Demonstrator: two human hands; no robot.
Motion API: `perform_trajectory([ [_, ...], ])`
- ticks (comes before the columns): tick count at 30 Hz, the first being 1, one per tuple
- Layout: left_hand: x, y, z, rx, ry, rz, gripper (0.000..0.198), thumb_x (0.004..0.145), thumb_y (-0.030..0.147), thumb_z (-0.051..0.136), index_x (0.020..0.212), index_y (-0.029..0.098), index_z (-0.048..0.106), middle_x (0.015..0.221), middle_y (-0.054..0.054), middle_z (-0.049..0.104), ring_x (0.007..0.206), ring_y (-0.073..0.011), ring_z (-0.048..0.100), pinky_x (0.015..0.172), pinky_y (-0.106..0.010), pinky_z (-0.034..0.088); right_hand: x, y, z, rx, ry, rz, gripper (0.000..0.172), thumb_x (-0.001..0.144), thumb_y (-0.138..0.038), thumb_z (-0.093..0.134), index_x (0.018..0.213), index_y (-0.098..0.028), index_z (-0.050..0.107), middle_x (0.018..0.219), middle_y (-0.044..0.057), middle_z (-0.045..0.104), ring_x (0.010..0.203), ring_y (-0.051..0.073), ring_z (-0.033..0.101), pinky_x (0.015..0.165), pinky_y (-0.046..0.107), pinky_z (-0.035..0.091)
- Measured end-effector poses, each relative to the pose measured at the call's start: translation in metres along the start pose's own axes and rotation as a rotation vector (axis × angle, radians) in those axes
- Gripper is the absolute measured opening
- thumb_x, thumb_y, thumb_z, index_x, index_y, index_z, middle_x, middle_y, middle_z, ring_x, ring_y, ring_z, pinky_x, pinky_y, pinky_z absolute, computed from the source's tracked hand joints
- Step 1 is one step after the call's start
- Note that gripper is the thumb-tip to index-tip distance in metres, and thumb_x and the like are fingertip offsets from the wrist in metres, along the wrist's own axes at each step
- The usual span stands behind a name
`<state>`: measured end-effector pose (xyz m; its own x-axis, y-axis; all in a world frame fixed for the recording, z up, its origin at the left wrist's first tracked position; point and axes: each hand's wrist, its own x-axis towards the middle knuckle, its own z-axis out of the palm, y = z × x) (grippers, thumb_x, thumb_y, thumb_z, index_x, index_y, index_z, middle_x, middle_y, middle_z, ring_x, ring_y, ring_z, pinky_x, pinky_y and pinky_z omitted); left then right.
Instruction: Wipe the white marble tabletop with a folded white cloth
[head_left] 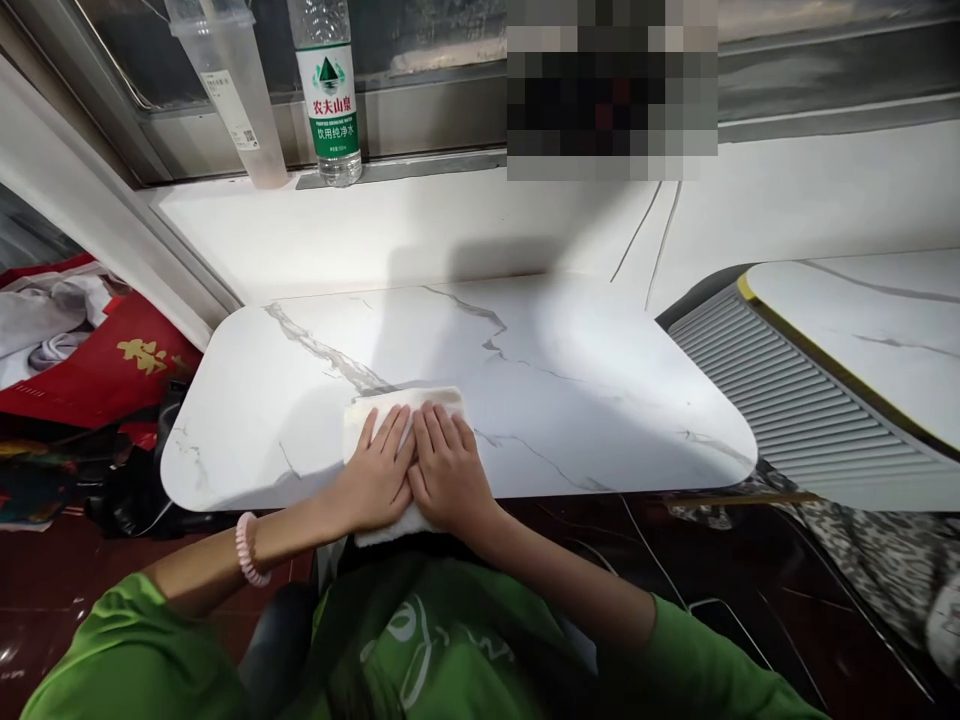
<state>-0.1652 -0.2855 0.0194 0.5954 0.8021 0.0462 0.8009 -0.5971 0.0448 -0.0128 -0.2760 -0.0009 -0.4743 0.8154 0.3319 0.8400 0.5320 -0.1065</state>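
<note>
A small white cloth (442, 396) lies on the near edge of a white marbled tabletop (600, 400), its lower end hanging toward my body. My left hand (379, 475) rests flat on the cloth's left part, fingers stretched out and somewhat apart. Beside it, my right hand (450, 460) presses flat on the right part, its fingers pointing away from me. The two hands touch or nearly touch near the thumbs. A pink coiled band (250, 550) circles my left wrist.
On the windowsill stand a clear plastic cup (232, 100) and a labelled water bottle (328, 95). A red bag (127, 355) with white fabric sits at left. Another marbled table (877, 310) with a ribbed side stands at right. Two thin cords (660, 235) hang down the wall.
</note>
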Motion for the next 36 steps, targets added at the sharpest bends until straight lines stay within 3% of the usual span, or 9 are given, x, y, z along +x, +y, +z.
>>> perform_trajectory([
  [4, -0.01, -0.01, -0.005, -0.014, -0.03, 0.01, 0.062, 0.095, 0.028, 0.032, 0.148, -0.005, 0.027, 0.156, -0.025, 0.024, 0.148, -0.0342, 0.013, 0.12, -0.055, 0.01, 0.012, -0.011, -0.003, 0.03, -0.033, -0.013, 0.057, 0.086, -0.026, 0.042, 0.134, 0.003, 0.05, 0.138, 0.026, 0.052, 0.129, 0.038, 0.042, 0.108, 0.051, 0.028],
  [7, -0.001, -0.035, -0.004, -0.01, -0.023, 0.01, 0.061, 0.096, 0.029, 0.029, 0.148, -0.003, 0.027, 0.156, -0.024, 0.026, 0.148, -0.033, 0.015, 0.12, -0.055, 0.011, 0.039, -0.009, 0.003, 0.055, -0.037, -0.018, 0.055, 0.085, -0.025, 0.043, 0.132, 0.003, 0.052, 0.134, 0.026, 0.054, 0.124, 0.037, 0.043, 0.105, 0.05, 0.028],
  [17, 0.081, -0.174, 0.004, 0.034, 0.007, -0.088, 0.055, 0.096, 0.027, 0.032, 0.143, -0.001, 0.033, 0.155, -0.022, 0.031, 0.146, -0.0296, 0.023, 0.122, -0.048, 0.011, 0.184, 0.015, 0.061, 0.145, 0.039, 0.032, 0.037, 0.09, -0.02, 0.038, 0.119, -0.006, 0.057, 0.121, 0.021, 0.059, 0.113, 0.032, 0.046, 0.1, 0.045, 0.028],
  [22, 0.115, -0.211, 0.003, 0.013, 0.036, -0.127, 0.053, 0.093, 0.026, 0.032, 0.142, 0.008, 0.04, 0.153, -0.017, 0.036, 0.145, -0.0276, 0.029, 0.121, -0.045, 0.015, 0.227, 0.026, 0.075, 0.147, 0.049, 0.069, 0.037, 0.092, -0.019, 0.036, 0.12, -0.006, 0.055, 0.122, 0.019, 0.059, 0.115, 0.031, 0.045, 0.102, 0.045, 0.025],
  [25, 0.123, -0.216, 0.004, 0.013, 0.039, -0.141, 0.054, 0.091, 0.025, 0.034, 0.141, 0.006, 0.04, 0.152, -0.017, 0.038, 0.145, -0.0294, 0.029, 0.12, -0.049, 0.017, 0.234, 0.03, 0.079, 0.156, 0.047, 0.067, 0.038, 0.092, -0.019, 0.036, 0.122, -0.005, 0.054, 0.124, 0.019, 0.058, 0.116, 0.031, 0.045, 0.103, 0.044, 0.025],
  [29, 0.114, -0.206, 0.005, 0.031, 0.042, -0.15, 0.052, 0.093, 0.024, 0.032, 0.143, 0.009, 0.036, 0.155, -0.015, 0.034, 0.146, -0.0276, 0.025, 0.12, -0.049, 0.014, 0.225, 0.031, 0.077, 0.155, 0.039, 0.045, 0.04, 0.093, -0.019, 0.035, 0.125, -0.005, 0.053, 0.129, 0.02, 0.056, 0.12, 0.03, 0.043, 0.105, 0.043, 0.024],
  [33, 0.09, -0.181, 0.005, 0.044, 0.03, -0.12, 0.052, 0.096, 0.025, 0.03, 0.143, 0.003, 0.032, 0.157, -0.02, 0.029, 0.147, -0.0258, 0.02, 0.121, -0.047, 0.01, 0.194, 0.021, 0.068, 0.15, 0.039, 0.03, 0.042, 0.093, -0.02, 0.035, 0.127, -0.003, 0.052, 0.133, 0.02, 0.054, 0.123, 0.031, 0.042, 0.106, 0.043, 0.024],
  [36, 0.063, -0.151, 0.005, 0.051, 0.001, -0.095, 0.055, 0.094, 0.028, 0.036, 0.143, 0.003, 0.034, 0.156, -0.022, 0.028, 0.147, -0.0294, 0.021, 0.121, -0.05, 0.011, 0.156, 0.009, 0.055, 0.135, 0.037, 0.01, 0.046, 0.092, -0.021, 0.036, 0.131, -0.001, 0.051, 0.136, 0.022, 0.052, 0.124, 0.032, 0.041, 0.106, 0.045, 0.025],
])
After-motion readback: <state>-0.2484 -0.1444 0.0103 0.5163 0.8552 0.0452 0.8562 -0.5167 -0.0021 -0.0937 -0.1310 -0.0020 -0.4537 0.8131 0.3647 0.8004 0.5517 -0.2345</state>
